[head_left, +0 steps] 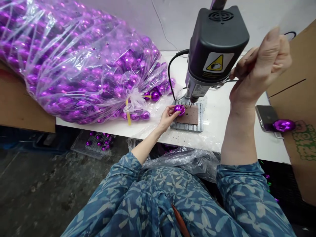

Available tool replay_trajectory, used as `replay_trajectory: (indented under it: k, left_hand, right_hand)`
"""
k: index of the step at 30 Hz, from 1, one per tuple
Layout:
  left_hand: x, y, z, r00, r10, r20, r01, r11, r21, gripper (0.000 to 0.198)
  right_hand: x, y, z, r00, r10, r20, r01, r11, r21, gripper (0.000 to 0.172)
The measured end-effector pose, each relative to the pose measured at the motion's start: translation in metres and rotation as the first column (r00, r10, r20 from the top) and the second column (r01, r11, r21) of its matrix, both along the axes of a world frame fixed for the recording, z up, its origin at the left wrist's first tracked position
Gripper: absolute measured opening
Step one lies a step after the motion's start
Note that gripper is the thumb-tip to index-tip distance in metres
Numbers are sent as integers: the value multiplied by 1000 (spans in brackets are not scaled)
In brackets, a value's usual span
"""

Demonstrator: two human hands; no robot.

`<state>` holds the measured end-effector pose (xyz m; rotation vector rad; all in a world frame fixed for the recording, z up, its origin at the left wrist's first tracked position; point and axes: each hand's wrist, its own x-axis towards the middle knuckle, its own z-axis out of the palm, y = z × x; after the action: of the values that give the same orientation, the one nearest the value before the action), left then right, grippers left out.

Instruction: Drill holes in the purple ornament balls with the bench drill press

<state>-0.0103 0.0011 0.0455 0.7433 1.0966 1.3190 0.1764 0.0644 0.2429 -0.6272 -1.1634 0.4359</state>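
Note:
Between the fingertips of my left hand (168, 118) is a shiny purple faceted ball (179, 110). The ball is at the left edge of a brown board (192, 118), which lies on the slotted metal base (188, 127) of a bench drill press (218, 42). To the right of the ball, the thin drill bit (191, 105) points down over the board, apart from the ball. My right hand (264, 65) is raised at the right side of the drill head, its fingers closed round the feed handle, which is mostly hidden by the hand.
A big clear bag (81, 65) full of purple balls fills the left of the white table (212, 131). On the right, a phone (266, 118) and another purple ball (284, 125) are beside a cardboard box (296, 79). Below the table is a clear tray (92, 144) with small purple balls.

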Motion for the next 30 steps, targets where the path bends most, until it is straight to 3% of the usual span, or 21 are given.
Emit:
replay_trajectory:
  k: [7, 19, 25, 30]
  left_hand:
    - [10, 22, -8, 989, -31, -143, 45, 994, 98, 41]
    - [15, 24, -17, 955, -63, -291, 126, 971, 202, 46]
    - [21, 18, -7, 925, 15, -380, 73, 974, 216, 49]
    - [26, 11, 1, 925, -7, -380, 109, 963, 248, 52]
  right_hand:
    - [1, 1, -1, 1000, 21, -5, -20, 1000, 16, 82]
    - [-1, -3, 1, 999, -20, 45, 20, 1000, 5, 80]
    - [0, -2, 0, 999, -14, 31, 14, 1000, 2, 78]
    - [1, -2, 0, 1000, 1, 13, -1, 1000, 0, 82]
